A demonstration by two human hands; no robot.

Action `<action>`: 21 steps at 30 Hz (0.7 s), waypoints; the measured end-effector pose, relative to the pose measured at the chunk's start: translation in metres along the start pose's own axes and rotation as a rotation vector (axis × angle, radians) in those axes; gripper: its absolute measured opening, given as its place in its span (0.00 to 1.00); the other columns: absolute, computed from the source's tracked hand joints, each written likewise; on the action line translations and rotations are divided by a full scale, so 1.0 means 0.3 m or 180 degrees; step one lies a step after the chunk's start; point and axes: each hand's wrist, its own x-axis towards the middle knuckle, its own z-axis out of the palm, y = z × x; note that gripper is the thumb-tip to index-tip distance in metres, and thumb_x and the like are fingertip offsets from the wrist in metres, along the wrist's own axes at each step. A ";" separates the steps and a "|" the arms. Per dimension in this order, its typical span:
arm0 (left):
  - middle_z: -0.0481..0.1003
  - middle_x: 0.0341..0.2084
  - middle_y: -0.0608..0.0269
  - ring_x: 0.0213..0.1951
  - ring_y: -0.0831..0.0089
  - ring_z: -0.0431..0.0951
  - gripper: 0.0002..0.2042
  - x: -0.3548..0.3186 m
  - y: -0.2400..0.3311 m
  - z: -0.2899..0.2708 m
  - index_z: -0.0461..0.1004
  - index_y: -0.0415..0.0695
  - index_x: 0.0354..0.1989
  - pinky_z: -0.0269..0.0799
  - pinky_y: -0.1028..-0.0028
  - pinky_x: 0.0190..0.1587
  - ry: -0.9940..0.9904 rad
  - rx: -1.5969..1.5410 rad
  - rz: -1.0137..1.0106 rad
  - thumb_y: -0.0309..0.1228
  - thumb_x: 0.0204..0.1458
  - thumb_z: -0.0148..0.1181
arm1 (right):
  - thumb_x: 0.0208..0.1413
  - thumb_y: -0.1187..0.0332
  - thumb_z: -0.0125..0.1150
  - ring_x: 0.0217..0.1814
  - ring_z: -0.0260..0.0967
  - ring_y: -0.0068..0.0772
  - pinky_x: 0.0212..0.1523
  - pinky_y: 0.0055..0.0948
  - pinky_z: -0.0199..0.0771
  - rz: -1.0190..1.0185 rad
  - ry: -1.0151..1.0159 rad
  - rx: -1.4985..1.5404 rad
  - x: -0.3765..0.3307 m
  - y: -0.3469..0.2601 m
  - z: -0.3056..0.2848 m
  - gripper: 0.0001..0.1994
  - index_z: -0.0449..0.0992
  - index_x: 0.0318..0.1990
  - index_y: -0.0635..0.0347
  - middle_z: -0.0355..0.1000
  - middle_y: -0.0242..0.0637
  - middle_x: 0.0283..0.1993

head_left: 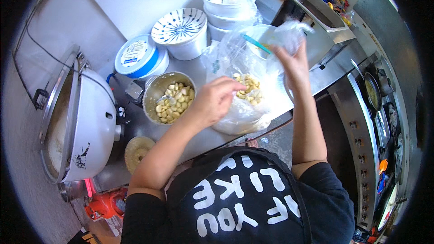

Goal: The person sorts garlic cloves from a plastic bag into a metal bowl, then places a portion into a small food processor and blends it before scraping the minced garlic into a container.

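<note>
A clear plastic bag (242,119) with peeled garlic cloves (248,88) in it rests on the steel counter in front of me. My right hand (294,61) is closed on the bag's gathered upper part and holds it up at the right. My left hand (216,101) is over the bag's left side, its fingers bent together and the index finger reaching to the cloves; what it grips, if anything, is hidden. Left of it stands a round metal bowl (149,92) with more cloves and a shiny piece at its centre. A teal strip (256,44) slants behind the bag near my right hand.
Behind are a white tub with a blue-rimmed lid (135,56), a patterned bowl (180,26) and stacked white tubs (226,9) with tongs on top. A large white appliance (92,122) stands left, near a beige disc (138,153). A stove (361,144) lies right.
</note>
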 end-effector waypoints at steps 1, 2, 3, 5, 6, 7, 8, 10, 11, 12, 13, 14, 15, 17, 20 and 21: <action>0.76 0.38 0.48 0.41 0.59 0.78 0.10 0.029 -0.025 0.055 0.76 0.37 0.41 0.73 0.69 0.44 -0.0216 -0.0013 0.0084 0.19 0.52 0.51 | 0.45 0.62 0.68 0.46 0.72 0.37 0.47 0.34 0.72 0.0283 -0.0172 -0.0544 -0.020 0.067 -0.021 0.30 0.64 0.53 0.66 0.72 0.47 0.44; 0.75 0.38 0.47 0.41 0.57 0.77 0.09 0.033 -0.080 0.101 0.76 0.37 0.40 0.73 0.67 0.44 -0.0534 0.0486 -0.0143 0.20 0.52 0.51 | 0.46 0.61 0.68 0.47 0.73 0.40 0.48 0.34 0.72 0.0567 -0.0381 -0.1074 -0.039 0.123 -0.033 0.29 0.66 0.53 0.66 0.72 0.49 0.46; 0.75 0.39 0.45 0.42 0.54 0.77 0.09 0.023 -0.153 0.146 0.75 0.37 0.39 0.73 0.64 0.45 -0.0846 0.0995 -0.0396 0.22 0.52 0.51 | 0.46 0.63 0.67 0.47 0.73 0.43 0.48 0.36 0.73 0.0616 -0.0949 -0.1484 -0.063 0.139 -0.018 0.25 0.69 0.51 0.64 0.72 0.50 0.46; 0.75 0.39 0.44 0.43 0.51 0.76 0.09 0.032 -0.187 0.176 0.75 0.37 0.38 0.72 0.60 0.45 -0.1720 0.1738 -0.1131 0.25 0.51 0.51 | 0.44 0.66 0.65 0.47 0.72 0.49 0.47 0.41 0.73 0.0190 -0.1869 -0.2254 -0.126 0.229 -0.042 0.19 0.74 0.45 0.61 0.72 0.50 0.45; 0.75 0.39 0.43 0.44 0.49 0.75 0.10 0.030 -0.181 0.174 0.74 0.37 0.38 0.71 0.57 0.46 -0.2268 0.1984 -0.1629 0.27 0.50 0.52 | 0.43 0.68 0.64 0.46 0.72 0.52 0.46 0.43 0.74 -0.0304 -0.2218 -0.2587 -0.166 0.315 -0.065 0.16 0.76 0.42 0.59 0.71 0.49 0.44; 0.75 0.38 0.43 0.44 0.50 0.75 0.11 0.016 -0.170 0.168 0.74 0.38 0.40 0.70 0.57 0.47 -0.2301 0.2001 -0.1884 0.27 0.48 0.53 | 0.42 0.69 0.63 0.45 0.72 0.51 0.45 0.44 0.74 -0.0437 -0.2472 -0.2634 -0.197 0.364 -0.097 0.15 0.76 0.41 0.58 0.71 0.47 0.43; 0.75 0.38 0.43 0.44 0.50 0.76 0.13 -0.010 -0.157 0.157 0.74 0.39 0.42 0.70 0.56 0.47 -0.2328 0.2017 -0.2154 0.28 0.47 0.55 | 0.41 0.71 0.61 0.44 0.71 0.50 0.44 0.45 0.74 -0.0578 -0.2735 -0.2667 -0.219 0.377 -0.119 0.15 0.76 0.41 0.57 0.70 0.45 0.41; 0.75 0.38 0.42 0.45 0.51 0.76 0.17 -0.080 -0.167 0.140 0.74 0.40 0.45 0.69 0.55 0.48 -0.2094 0.1893 -0.2444 0.31 0.45 0.57 | 0.42 0.71 0.61 0.44 0.71 0.49 0.43 0.44 0.74 -0.0514 -0.2966 -0.2482 -0.256 0.350 -0.165 0.14 0.76 0.40 0.56 0.68 0.44 0.42; 0.75 0.39 0.42 0.45 0.50 0.75 0.18 -0.146 -0.223 0.151 0.74 0.41 0.46 0.69 0.55 0.48 -0.1835 0.1761 -0.2446 0.32 0.45 0.58 | 0.42 0.71 0.62 0.44 0.71 0.48 0.43 0.43 0.74 -0.0494 -0.3093 -0.2388 -0.257 0.328 -0.181 0.14 0.76 0.40 0.56 0.68 0.43 0.42; 0.75 0.40 0.41 0.45 0.50 0.75 0.19 -0.206 -0.275 0.164 0.74 0.42 0.47 0.68 0.54 0.49 -0.1574 0.1633 -0.2444 0.34 0.45 0.59 | 0.41 0.71 0.62 0.44 0.71 0.47 0.44 0.43 0.74 -0.0548 -0.3237 -0.2385 -0.249 0.324 -0.194 0.15 0.76 0.41 0.55 0.67 0.43 0.43; 0.74 0.42 0.42 0.46 0.50 0.75 0.20 -0.257 -0.321 0.170 0.74 0.42 0.48 0.68 0.55 0.49 -0.1454 0.1706 -0.2132 0.35 0.45 0.59 | 0.41 0.71 0.63 0.44 0.71 0.47 0.44 0.42 0.74 -0.0599 -0.3378 -0.2378 -0.239 0.323 -0.208 0.16 0.75 0.42 0.55 0.66 0.42 0.43; 0.74 0.43 0.42 0.47 0.50 0.74 0.21 -0.266 -0.334 0.175 0.74 0.43 0.49 0.68 0.55 0.49 -0.1329 0.1770 -0.1801 0.36 0.45 0.60 | 0.41 0.71 0.63 0.43 0.71 0.46 0.44 0.41 0.74 -0.0655 -0.3511 -0.2391 -0.225 0.325 -0.222 0.17 0.75 0.42 0.54 0.66 0.42 0.43; 0.74 0.45 0.42 0.47 0.50 0.74 0.21 -0.285 -0.340 0.184 0.74 0.43 0.49 0.67 0.56 0.49 -0.1267 0.1787 -0.1702 0.36 0.45 0.60 | 0.41 0.70 0.64 0.44 0.71 0.47 0.45 0.42 0.74 -0.0769 -0.3663 -0.2296 -0.205 0.323 -0.229 0.17 0.75 0.43 0.54 0.67 0.42 0.43; 0.73 0.48 0.44 0.49 0.49 0.73 0.22 -0.143 -0.190 0.186 0.73 0.44 0.50 0.67 0.57 0.50 -0.1234 0.1760 -0.1661 0.35 0.45 0.60 | 0.41 0.69 0.65 0.45 0.71 0.47 0.46 0.42 0.73 -0.0966 -0.3903 -0.2155 -0.147 0.338 -0.241 0.19 0.75 0.45 0.55 0.68 0.43 0.42; 0.74 0.43 0.41 0.46 0.47 0.74 0.20 -0.046 -0.128 0.255 0.75 0.39 0.46 0.69 0.59 0.49 -0.0661 0.0772 -0.1640 0.36 0.44 0.60 | 0.42 0.68 0.64 0.48 0.71 0.50 0.48 0.43 0.72 -0.1202 -0.3908 -0.1434 -0.077 0.389 -0.160 0.21 0.74 0.48 0.54 0.71 0.48 0.45; 0.76 0.40 0.40 0.44 0.46 0.75 0.20 -0.049 -0.146 0.274 0.76 0.37 0.43 0.70 0.59 0.48 -0.0368 0.0305 -0.1548 0.37 0.43 0.60 | 0.45 0.67 0.63 0.52 0.69 0.53 0.52 0.44 0.70 -0.1117 -0.4234 -0.0940 -0.041 0.390 -0.111 0.29 0.67 0.58 0.56 0.71 0.55 0.49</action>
